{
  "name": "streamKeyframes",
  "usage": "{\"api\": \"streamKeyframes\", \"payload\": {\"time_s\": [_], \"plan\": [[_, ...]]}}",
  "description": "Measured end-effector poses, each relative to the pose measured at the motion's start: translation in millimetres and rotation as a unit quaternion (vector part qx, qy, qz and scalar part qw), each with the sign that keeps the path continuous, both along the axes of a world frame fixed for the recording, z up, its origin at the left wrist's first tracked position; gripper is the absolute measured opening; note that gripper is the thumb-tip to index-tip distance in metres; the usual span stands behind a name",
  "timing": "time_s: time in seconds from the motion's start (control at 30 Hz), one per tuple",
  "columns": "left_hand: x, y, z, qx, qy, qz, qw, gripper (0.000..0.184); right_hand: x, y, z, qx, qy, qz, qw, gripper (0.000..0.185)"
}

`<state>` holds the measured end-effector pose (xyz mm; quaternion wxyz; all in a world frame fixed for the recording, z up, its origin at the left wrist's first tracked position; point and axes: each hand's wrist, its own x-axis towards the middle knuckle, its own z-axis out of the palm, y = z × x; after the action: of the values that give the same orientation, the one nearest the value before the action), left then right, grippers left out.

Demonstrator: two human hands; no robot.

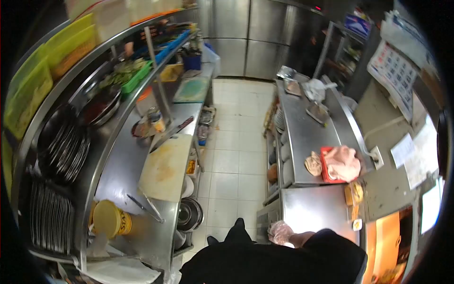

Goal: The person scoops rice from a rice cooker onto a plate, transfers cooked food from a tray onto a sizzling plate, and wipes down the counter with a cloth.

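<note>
My right hand, in a clear plastic glove, is low at the front edge of the right-hand steel worktop. Its fingers are blurred under the crinkled plastic, so I cannot make out their shape or anything in them. A steel cabinet front is close beside the hand. My left hand is out of sight. Farther along that side, a red basket holds a pink cloth, and a crumpled beige cloth lies beside it.
A tiled aisle leads to steel cabinet doors. Along the left counter are a cutting board, a knife, tongs and a yellow tub. Stacked dark plates fill the shelf.
</note>
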<state>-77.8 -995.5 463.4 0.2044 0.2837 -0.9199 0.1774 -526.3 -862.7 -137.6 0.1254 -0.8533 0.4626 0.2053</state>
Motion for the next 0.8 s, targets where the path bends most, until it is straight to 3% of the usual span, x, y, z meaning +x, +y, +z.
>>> {"api": "streamKeyframes", "payload": {"time_s": [0.03, 0.1, 0.3, 0.43, 0.47, 0.5, 0.6, 0.67, 0.7, 0.77, 0.8], "plan": [[-4.3, -2.5, 1.2, -0.001, -0.010, -0.008, 1.000, 0.020, 9.9, 3.0, 28.4, 0.003, 0.024, -0.011, 1.000, 0.033], [-12.0, -5.8, 1.1, -0.007, -0.020, -0.017, 1.000, 0.019, 5.7, 1.5, 23.4, -0.040, -0.044, -0.018, 0.998, 0.029], [-30.4, -16.0, 13.6, -0.032, -0.053, -0.061, 0.996, 0.019, 6.7, 1.8, 18.1, -0.012, -0.096, -0.090, 0.991, 0.022], [-41.3, -22.5, 26.6, -0.059, -0.072, -0.074, 0.993, 0.020, -9.8, 10.4, -34.1, -0.036, -0.191, -0.117, 0.974, 0.016], [-42.5, -26.4, 31.1, -0.064, -0.072, -0.075, 0.993, 0.020, -2.1, 3.6, -7.5, 0.062, -0.128, -0.169, 0.975, 0.025], [-42.2, -30.7, 34.8, -0.066, -0.068, -0.073, 0.993, 0.020, 4.3, 2.4, 19.8, -0.015, -0.130, -0.119, 0.984, 0.030], [-28.4, -61.7, 34.5, -0.048, -0.024, -0.035, 0.998, 0.020, 10.1, 1.0, 34.8, 0.012, -0.143, -0.153, 0.978, 0.028], [1.2, -103.2, 8.9, 0.051, 0.052, 0.035, 0.997, 0.020, 13.4, -1.2, 56.8, 0.024, -0.130, -0.170, 0.977, 0.027], [21.1, -129.5, -16.9, 0.129, 0.107, 0.073, 0.983, 0.021, 7.4, 2.2, 16.7, 0.012, -0.135, -0.171, 0.976, 0.025], [63.0, -164.3, -81.5, 0.262, 0.214, 0.141, 0.931, 0.020, 6.8, 4.9, 18.4, -0.010, -0.133, -0.185, 0.974, 0.023], [77.1, -172.0, -108.8, 0.243, 0.238, 0.170, 0.925, 0.024, 2.8, 4.1, 6.6, -0.018, -0.123, -0.168, 0.978, 0.022]]}}
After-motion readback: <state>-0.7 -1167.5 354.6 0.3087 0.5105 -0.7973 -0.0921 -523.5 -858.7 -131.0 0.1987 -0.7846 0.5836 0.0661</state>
